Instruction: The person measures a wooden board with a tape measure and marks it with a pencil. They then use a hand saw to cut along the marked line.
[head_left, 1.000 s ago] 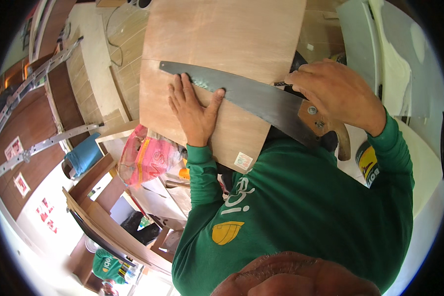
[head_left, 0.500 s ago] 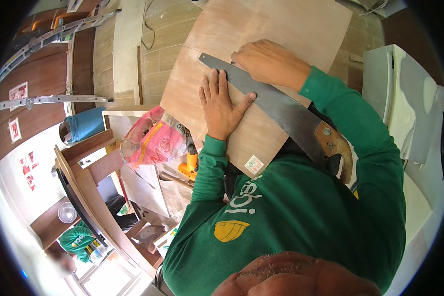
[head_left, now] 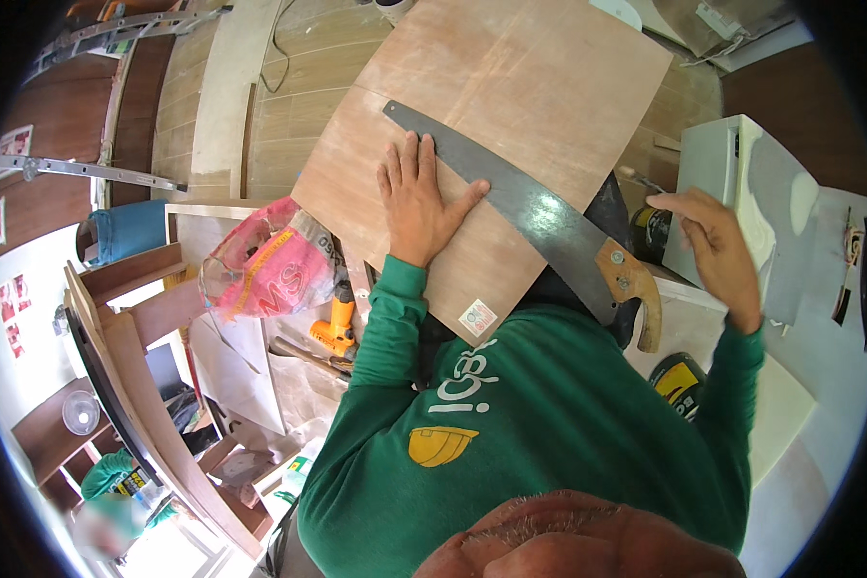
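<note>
My left hand [head_left: 422, 207] lies flat with fingers spread on a plywood sheet [head_left: 482, 279]. Its fingertips and thumb press on the edge of a handsaw [head_left: 539, 212]. The saw rests flat and slanted across the sheet, its wooden handle [head_left: 645, 299] overhanging the edge toward my body. My right hand [head_left: 711, 246] is raised off the sheet at the right, fingers partly curled and the index stretched out. By its fingertip shows a thin dark stick-like thing [head_left: 638, 177]; whether the hand holds it cannot be made out.
Right of the sheet stand a dark can [head_left: 651, 233], a black and yellow can [head_left: 677, 383] and a white cabinet [head_left: 718, 193]. To the left are a pink plastic bag [head_left: 270, 265], an orange power tool [head_left: 335, 332] and a ladder [head_left: 96, 170]. Another person [head_left: 116, 482] is at the lower left.
My right hand has left the plywood beside the saw blade and moved right, past the sheet's edge. My left hand stays on the saw and sheet. The view has shifted slightly.
</note>
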Action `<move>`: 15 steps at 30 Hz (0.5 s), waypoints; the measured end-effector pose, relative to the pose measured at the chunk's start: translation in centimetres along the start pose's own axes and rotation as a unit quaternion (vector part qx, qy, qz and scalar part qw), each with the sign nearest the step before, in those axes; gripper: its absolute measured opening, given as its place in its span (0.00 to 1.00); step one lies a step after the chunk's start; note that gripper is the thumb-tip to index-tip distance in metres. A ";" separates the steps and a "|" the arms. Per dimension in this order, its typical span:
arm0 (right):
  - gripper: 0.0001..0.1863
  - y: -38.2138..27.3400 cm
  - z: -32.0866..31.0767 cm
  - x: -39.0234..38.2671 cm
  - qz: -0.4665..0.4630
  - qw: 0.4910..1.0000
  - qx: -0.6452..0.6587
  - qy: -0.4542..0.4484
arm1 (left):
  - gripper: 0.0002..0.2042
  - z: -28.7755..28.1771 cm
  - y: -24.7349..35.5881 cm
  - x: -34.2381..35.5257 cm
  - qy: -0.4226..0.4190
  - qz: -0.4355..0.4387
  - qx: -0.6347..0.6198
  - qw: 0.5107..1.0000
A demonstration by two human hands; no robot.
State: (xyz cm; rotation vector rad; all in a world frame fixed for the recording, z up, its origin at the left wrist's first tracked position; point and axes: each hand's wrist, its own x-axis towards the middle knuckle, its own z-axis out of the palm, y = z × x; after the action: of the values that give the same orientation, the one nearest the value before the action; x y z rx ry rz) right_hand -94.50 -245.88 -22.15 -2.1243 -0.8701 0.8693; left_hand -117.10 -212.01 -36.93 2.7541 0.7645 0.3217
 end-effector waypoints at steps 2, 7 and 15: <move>0.13 3.3 4.5 -2.4 0.087 0.983 0.141 0.079 | 0.53 0.2 -0.3 0.0 0.003 0.005 -0.003 1.000; 0.17 6.0 12.5 -4.3 0.007 0.991 0.063 0.121 | 0.51 0.2 -0.9 -0.2 0.007 0.013 -0.008 1.000; 0.15 7.0 10.4 -6.2 0.113 0.957 0.228 0.138 | 0.49 -1.4 -8.3 -2.5 0.031 -0.114 -0.055 0.991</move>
State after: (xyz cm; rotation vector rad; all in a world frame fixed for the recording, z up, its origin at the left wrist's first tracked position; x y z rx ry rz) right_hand -103.66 -251.06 -31.28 -1.8902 -0.2509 0.7698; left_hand -123.54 -206.19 -38.58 2.5328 1.0352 0.3912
